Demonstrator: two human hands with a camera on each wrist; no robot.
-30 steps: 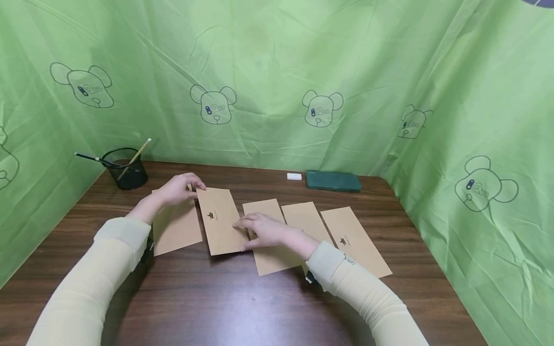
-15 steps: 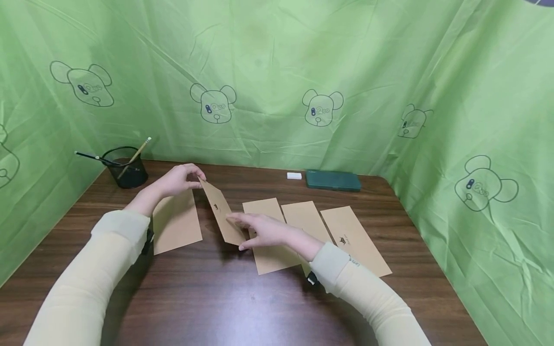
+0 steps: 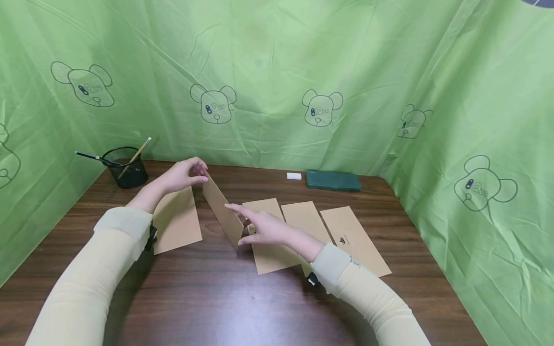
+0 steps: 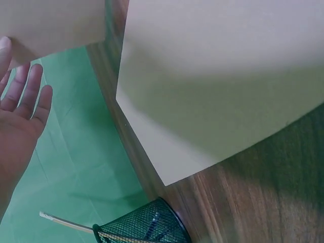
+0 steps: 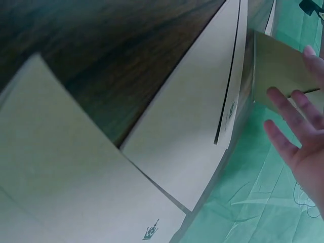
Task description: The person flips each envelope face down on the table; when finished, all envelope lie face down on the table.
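A brown paper envelope (image 3: 220, 207) stands tilted on its long edge, left of the middle of the table. My left hand (image 3: 185, 174) pinches its far upper corner; in the left wrist view the thumb lies on the face of the envelope (image 4: 55, 25) and the fingers are behind it. At the envelope's near end is my right hand (image 3: 268, 227), fingers extended and spread along it. The right wrist view has these fingers (image 5: 293, 119) overlapping the envelope. Another envelope (image 3: 178, 223) lies flat under my left wrist. Three more lie to the right, the outermost envelope (image 3: 355, 240) showing a crown print.
A black mesh pen cup (image 3: 130, 175) with pencils stands at the back left. Along the back edge lie a white eraser (image 3: 294, 176) and a dark green case (image 3: 333, 180). Green curtains (image 3: 264, 57) enclose the dark wooden table (image 3: 242, 307).
The envelope has tipped from nearly flat, print visible, to standing on its edge. My left hand has moved up and back with its corner; my right hand's index finger has risen to the upper edge.
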